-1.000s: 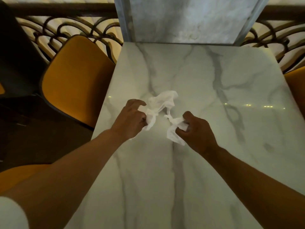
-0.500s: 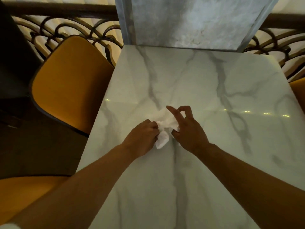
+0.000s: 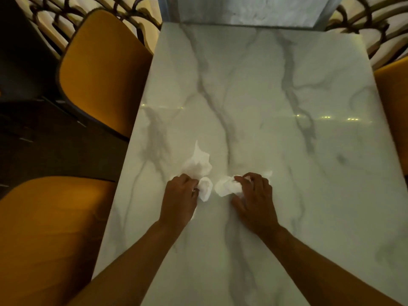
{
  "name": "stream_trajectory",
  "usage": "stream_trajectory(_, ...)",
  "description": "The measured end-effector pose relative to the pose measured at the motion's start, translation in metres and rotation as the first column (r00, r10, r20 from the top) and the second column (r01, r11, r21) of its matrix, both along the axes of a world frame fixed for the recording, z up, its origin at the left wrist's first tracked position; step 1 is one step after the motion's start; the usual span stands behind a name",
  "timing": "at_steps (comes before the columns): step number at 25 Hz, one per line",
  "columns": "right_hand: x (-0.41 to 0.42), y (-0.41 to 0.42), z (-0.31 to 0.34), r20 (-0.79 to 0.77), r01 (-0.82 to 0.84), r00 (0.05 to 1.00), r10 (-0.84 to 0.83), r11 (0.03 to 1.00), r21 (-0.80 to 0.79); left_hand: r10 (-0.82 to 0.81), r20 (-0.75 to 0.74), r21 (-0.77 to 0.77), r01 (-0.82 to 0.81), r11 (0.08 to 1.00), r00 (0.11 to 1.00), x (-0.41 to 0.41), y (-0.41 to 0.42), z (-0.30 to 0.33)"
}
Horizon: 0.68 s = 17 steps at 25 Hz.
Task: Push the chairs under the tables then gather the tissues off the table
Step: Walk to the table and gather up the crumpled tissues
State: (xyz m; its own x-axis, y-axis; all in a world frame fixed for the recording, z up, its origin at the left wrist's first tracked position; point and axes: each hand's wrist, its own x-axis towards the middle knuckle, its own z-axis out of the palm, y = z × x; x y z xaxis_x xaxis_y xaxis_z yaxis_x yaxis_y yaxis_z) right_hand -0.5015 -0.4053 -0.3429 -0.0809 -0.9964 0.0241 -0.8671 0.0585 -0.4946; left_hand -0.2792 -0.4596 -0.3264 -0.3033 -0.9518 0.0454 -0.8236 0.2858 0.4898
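Observation:
Two crumpled white tissues lie near the middle of the white marble table (image 3: 265, 89). My left hand (image 3: 180, 200) is closed on the left tissue (image 3: 199, 167), whose free end sticks up and away from me. My right hand (image 3: 255, 199) pinches the right tissue (image 3: 227, 187) with its fingertips against the tabletop. A small gap separates the two tissues. An orange chair (image 3: 103, 71) stands at the table's left side, a second orange chair (image 3: 46, 235) at the near left, and part of a third orange chair (image 3: 395, 102) at the right edge.
A grey marble pillar (image 3: 247, 9) rises at the table's far end. A dark curled metal railing (image 3: 48, 21) runs behind the chairs on both sides. Dark floor (image 3: 44, 146) shows between the two left chairs.
The hands, pressed together over one bunch of tissue half a second ago, have come apart, each with its own tissue. The view has tilted further down over the table.

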Motion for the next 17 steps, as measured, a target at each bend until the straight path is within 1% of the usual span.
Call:
stream_trajectory(2, 0.003, 0.035, 0.005, -0.044, -0.023, 0.999, 0.024, 1.000, 0.005, 0.020, 0.033, 0.062, -0.022, 0.998, 0.999, -0.001, 0.039, 0.005)
stream_trajectory(5, 0.004, 0.076, 0.008, -0.025, -0.018, 1.000, 0.019, 0.999, 0.049, -0.030, 0.167, 0.075, 0.017, 0.997, 0.986, 0.002, 0.087, 0.013)
stream_trajectory(7, 0.003, 0.108, 0.012, 0.009, -0.052, 0.999, 0.052, 0.994, 0.095, -0.084, 0.172, 0.080, 0.072, 0.994, 0.982, 0.005, 0.114, 0.021)
stream_trajectory(9, 0.002, 0.140, 0.016, 0.043, -0.050, 0.998, 0.043, 0.984, 0.172, -0.155, 0.159, 0.102, 0.140, 0.985, 0.975, 0.007, 0.140, 0.025)
stream_trajectory(11, 0.003, 0.166, 0.021, 0.075, -0.001, 0.997, -0.019, 0.964, 0.265, -0.109, 0.151, 0.212, 0.076, 0.974, 0.982, 0.007, 0.170, 0.030)
stream_trajectory(12, 0.003, 0.176, 0.023, 0.089, 0.034, 0.994, -0.065, 0.949, 0.313, -0.045, 0.125, 0.250, 0.012, 0.968, 0.991, 0.005, 0.183, 0.032)
stream_trajectory(14, 0.002, 0.200, 0.028, 0.102, 0.090, 0.985, -0.138, 0.921, 0.380, 0.036, 0.118, 0.365, -0.077, 0.928, 0.992, 0.004, 0.212, 0.039)
stream_trajectory(15, 0.002, 0.214, 0.031, 0.111, 0.102, 0.981, -0.158, 0.913, 0.394, 0.025, 0.130, 0.382, -0.073, 0.921, 0.991, 0.005, 0.224, 0.040)
stream_trajectory(17, -0.001, 0.237, 0.040, 0.122, 0.125, 0.974, -0.189, 0.907, 0.401, -0.028, 0.151, 0.334, -0.024, 0.942, 0.988, 0.003, 0.239, 0.047)
